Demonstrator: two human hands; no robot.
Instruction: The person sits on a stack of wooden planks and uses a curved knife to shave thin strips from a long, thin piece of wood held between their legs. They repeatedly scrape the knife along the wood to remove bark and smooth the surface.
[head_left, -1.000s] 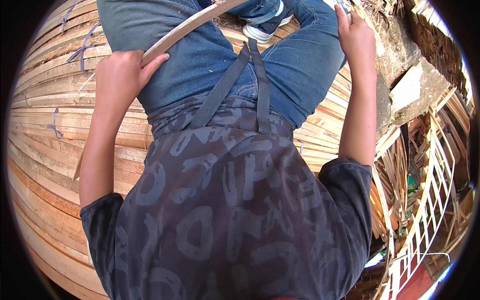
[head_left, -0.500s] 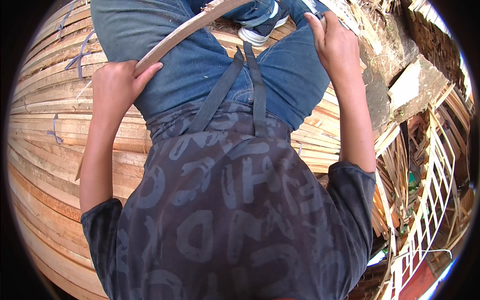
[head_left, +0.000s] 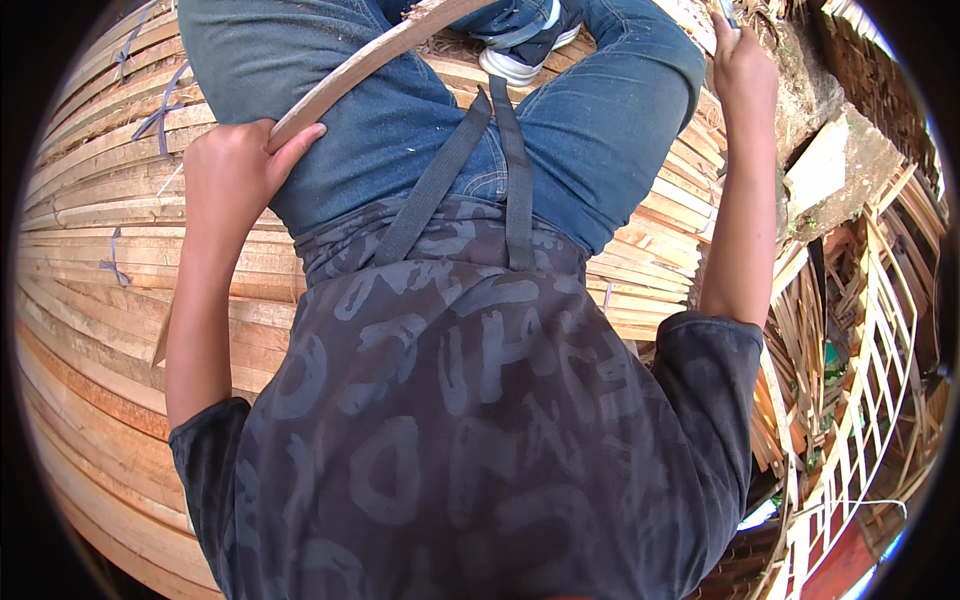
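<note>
We see the hands well apart, each with its own hold; the left hand (head_left: 235, 165) is clamped round the near end of a wooden strip (head_left: 360, 68), thumb laid along its side; the strip slants from there above the left thigh of the jeans (head_left: 300, 70) toward the far edge, where it leaves our view; the right hand (head_left: 745, 75) is out at the far right, fingers curled round a thin bluish thing (head_left: 728, 14), mostly cut off, so we cannot tell its kind; if that thing has an edge, we judge that a stroke made too near the strip could slip and catch the left hand or the thigh, since we see nothing guarding either; the strip's far end is hidden from us, and if it is unsupported, a one-handed grip could let it twist or swing; its edge looks ragged near the top, so splinters could prick the thumb if the wood slid through the palm; the loose dark straps (head_left: 440, 175) hang between the legs and might snag; the right arm also reaches out near the rough stone block (head_left: 845, 170), where a careless backswing could scrape the knuckles; the wooden slats (head_left: 110, 250) at left might shift if weight leaned unevenly on them.
</note>
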